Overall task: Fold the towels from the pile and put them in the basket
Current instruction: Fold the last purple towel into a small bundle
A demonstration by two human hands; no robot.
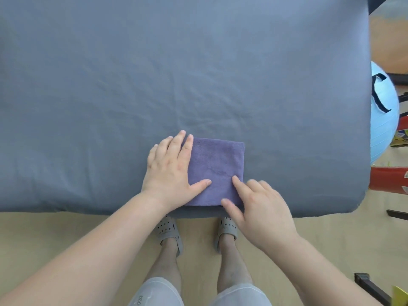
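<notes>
Head view: purple towel [217,171] lies folded into a small square at the near edge of the grey-sheeted table [198,69]. Left hand [171,171] lies flat, fingers straight, over its left edge, probably pinning the fold. Right hand [258,208] has relaxed fingers, index tip touching the near right corner, likely smoothing or about to lift. Basket and pile not in view.

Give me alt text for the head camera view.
A folded purple towel lies at the near edge of a grey-blue sheet; the left hand rests flat on its left side, and the right hand touches its near right corner.
</notes>
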